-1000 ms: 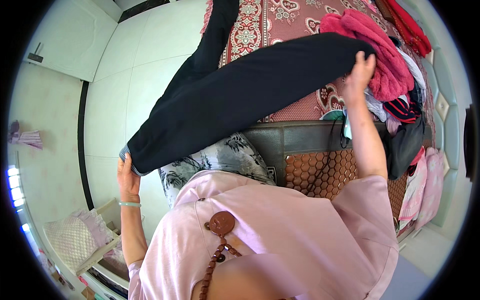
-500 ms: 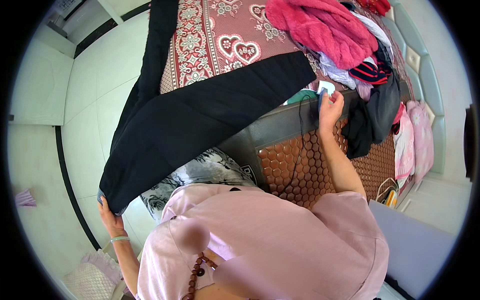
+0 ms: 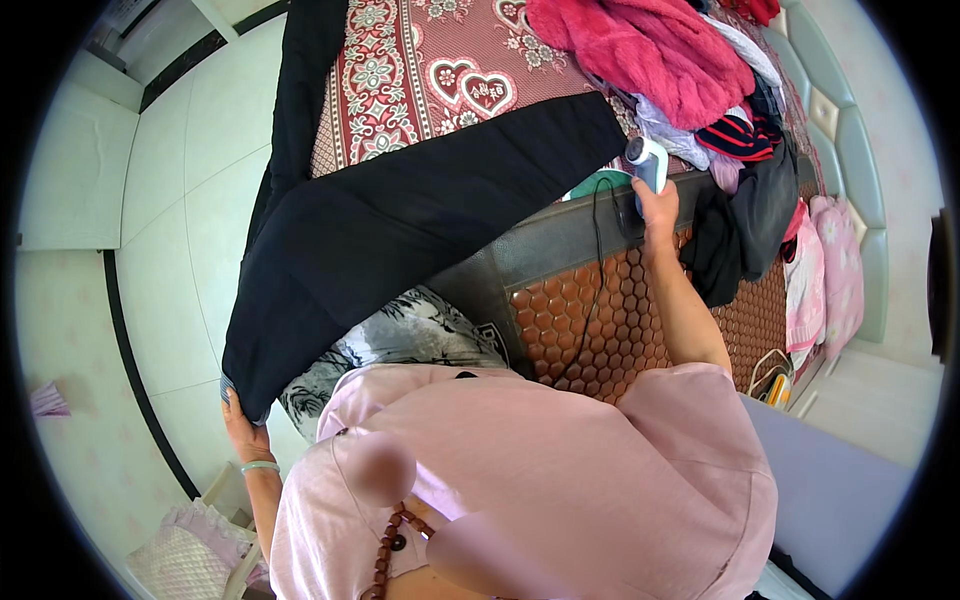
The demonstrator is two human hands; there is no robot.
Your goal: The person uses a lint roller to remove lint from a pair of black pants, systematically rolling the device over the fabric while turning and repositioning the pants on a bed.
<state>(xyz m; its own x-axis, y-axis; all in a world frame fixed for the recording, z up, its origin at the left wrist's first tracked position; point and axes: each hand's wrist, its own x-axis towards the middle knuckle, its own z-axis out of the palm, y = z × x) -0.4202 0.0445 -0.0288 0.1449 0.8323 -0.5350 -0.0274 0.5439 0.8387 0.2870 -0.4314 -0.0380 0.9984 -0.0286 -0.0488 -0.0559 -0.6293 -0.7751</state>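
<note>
Black trousers (image 3: 390, 215) lie over my lap, one leg stretched across to the bed edge and the other running up the bed's left side. At the lower left, my left hand (image 3: 244, 430) is closed on the striped-trimmed end of the trousers. My right hand (image 3: 657, 212) grips a white and blue-grey fabric shaver (image 3: 651, 164), its round dark head tipped upward. The shaver is just right of the far trouser leg's end, apart from it. A thin black cord (image 3: 600, 260) hangs below and left of it.
A red patterned bedspread (image 3: 400, 60) covers the bed. Its brown honeycomb-padded mat (image 3: 570, 320) lies to my right. A clothes heap with a pink fleece (image 3: 650, 60) and dark garments (image 3: 715, 245) sits at the right. Pink pillows (image 3: 838, 270) lean near the headboard.
The fabric shaver has come up and turned, so its round head now shows. My left hand has shifted a little to the right, with the trouser end in it.
</note>
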